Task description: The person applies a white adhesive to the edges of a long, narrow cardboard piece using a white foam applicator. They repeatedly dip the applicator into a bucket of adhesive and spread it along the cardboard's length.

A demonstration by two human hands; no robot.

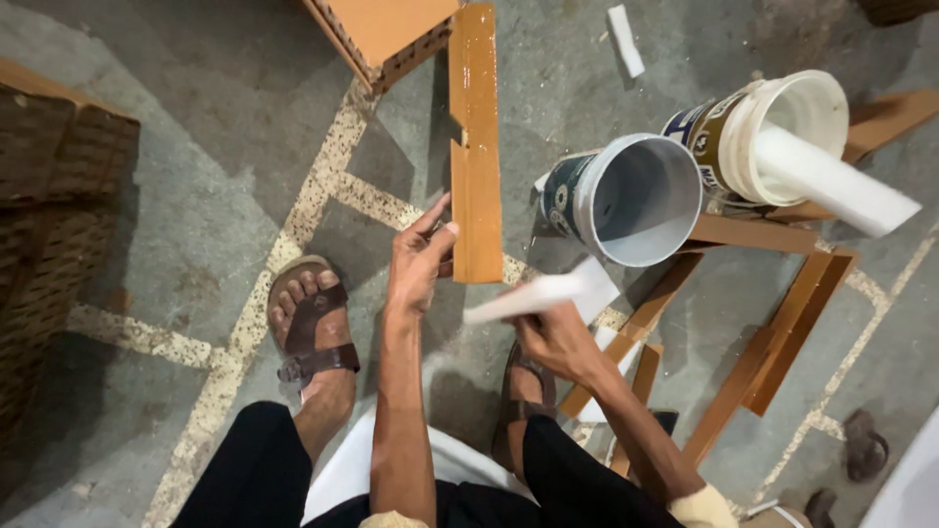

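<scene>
My left hand [419, 262] grips the near end of a long glossy orange-brown wooden strip [475, 147] that stretches away from me over the floor. My right hand [558, 337] holds a flat white foam piece [543, 293] just right of the strip's near end, apart from the wood. Both my feet in brown sandals rest on the floor below, the left foot [309, 328] clearly in view.
Two white plastic buckets [641, 200] [773, 132] lie tilted on a brown wooden frame [773, 323]; a white foam block [836, 181] sticks out of the far one. A perforated orange block [381, 34] sits at the top, stacked brown material [44, 196] at left.
</scene>
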